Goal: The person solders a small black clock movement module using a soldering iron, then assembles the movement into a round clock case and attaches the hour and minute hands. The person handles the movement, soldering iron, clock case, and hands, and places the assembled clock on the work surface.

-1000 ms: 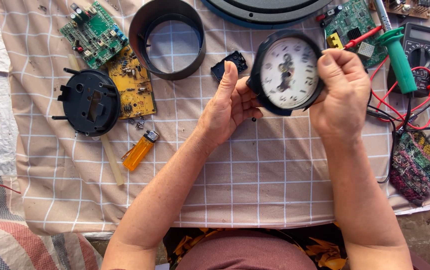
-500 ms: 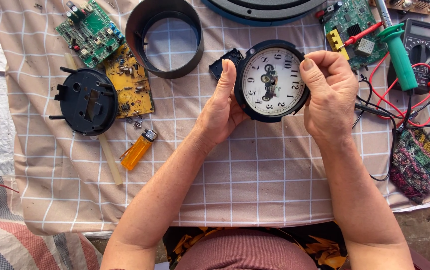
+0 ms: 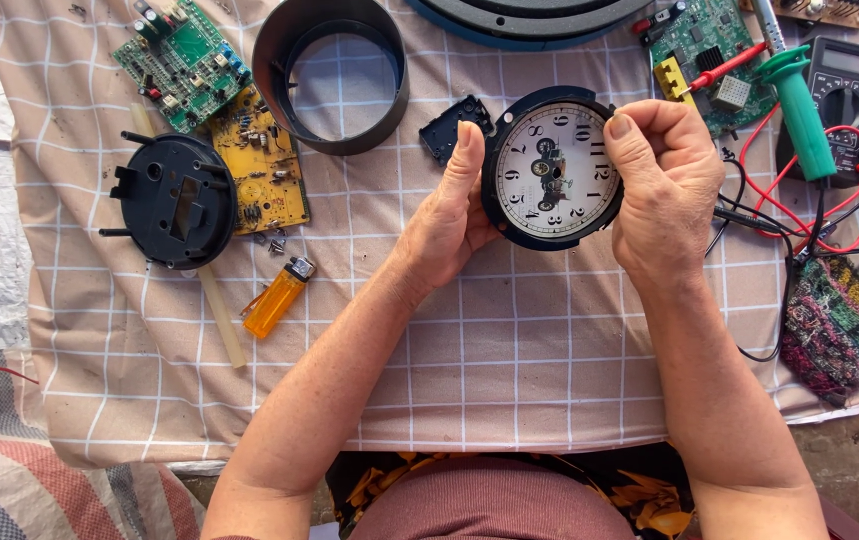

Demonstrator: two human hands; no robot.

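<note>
While both hands grip the clock (image 3: 553, 170), left hand (image 3: 447, 228) at its left edge and right hand (image 3: 665, 188) pinching its right rim, a black cover (image 3: 455, 128) lies just beyond the left thumb, a lighter (image 3: 279, 298) farther left.
</note>
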